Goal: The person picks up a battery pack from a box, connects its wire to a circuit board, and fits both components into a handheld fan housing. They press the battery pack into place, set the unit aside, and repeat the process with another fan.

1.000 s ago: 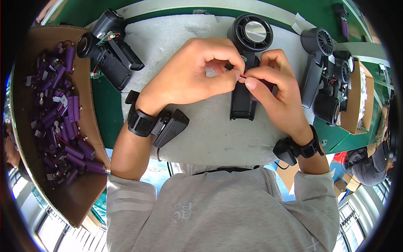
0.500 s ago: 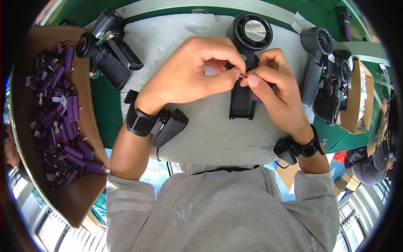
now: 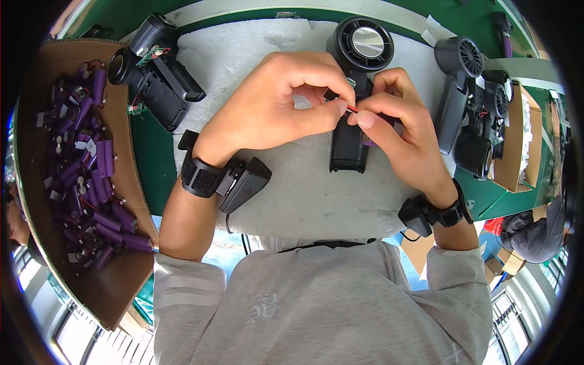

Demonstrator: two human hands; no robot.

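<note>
A black handheld fan [image 3: 349, 149] lies in front of me, its round head with a silver disc pointing away and its handle toward me. Over the handle, my left hand [image 3: 283, 100] pinches the end of a thin red wire [image 3: 351, 109] between thumb and forefinger. From the other side, my right hand [image 3: 404, 131] grips the same wire close by, thumb against fingers. Part of a purple battery cell [image 3: 365, 139] shows beneath the right hand; its rest is hidden. The fingers cover the wire's ends, and a small green circuit board edge [image 3: 351, 81] peeks out above.
White foam padding [image 3: 292, 194] covers the green bench. A cardboard box [image 3: 137, 182] of purple battery cells stands at left. Opened black fan housings [image 3: 164, 91] lie at the back left, more fan bodies [image 3: 451, 109] at right beside another cardboard box [image 3: 517, 176]. A person [image 3: 541, 234] is at far right.
Both hands keep their pinch at nearly the same spot, with only slight finger movement. The view has shifted a little. At far right, the other person has moved.
</note>
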